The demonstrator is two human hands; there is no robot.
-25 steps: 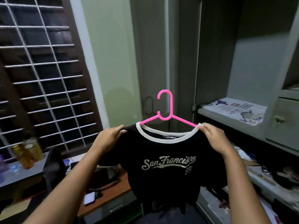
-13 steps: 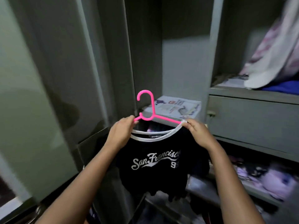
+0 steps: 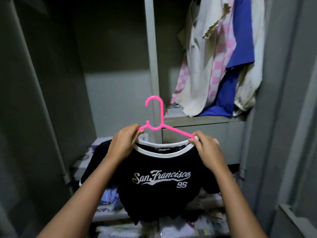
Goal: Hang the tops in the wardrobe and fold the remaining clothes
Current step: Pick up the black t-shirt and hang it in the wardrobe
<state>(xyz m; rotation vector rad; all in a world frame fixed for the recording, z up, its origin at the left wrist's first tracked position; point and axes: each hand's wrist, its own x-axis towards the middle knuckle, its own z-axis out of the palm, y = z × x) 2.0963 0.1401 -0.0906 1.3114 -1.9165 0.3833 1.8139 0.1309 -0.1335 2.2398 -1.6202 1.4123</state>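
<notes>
A black T-shirt [image 3: 159, 189] with a white collar and "San Francisco 95" lettering hangs on a pink plastic hanger [image 3: 158, 115]. My left hand [image 3: 124, 143] grips the shirt's left shoulder over the hanger arm. My right hand [image 3: 206, 148] pinches the right shoulder and collar at the other arm. The hanger's hook points up, free of any rail, in front of the open grey wardrobe [image 3: 151, 48]. Its left compartment [image 3: 111, 79] is dark, and no rail shows in it.
White, pink-checked and blue garments [image 3: 221, 57] hang in the right compartment above a grey drawer [image 3: 202, 140]. Shelves below hold newspaper lining and loose clothes [image 3: 109, 200]. The wardrobe's door edges [image 3: 289, 117] stand at both sides.
My view has swung right from the window to face the wardrobe. Both hands keep the shirt on the hanger, and my left hand has shifted inward toward the collar.
</notes>
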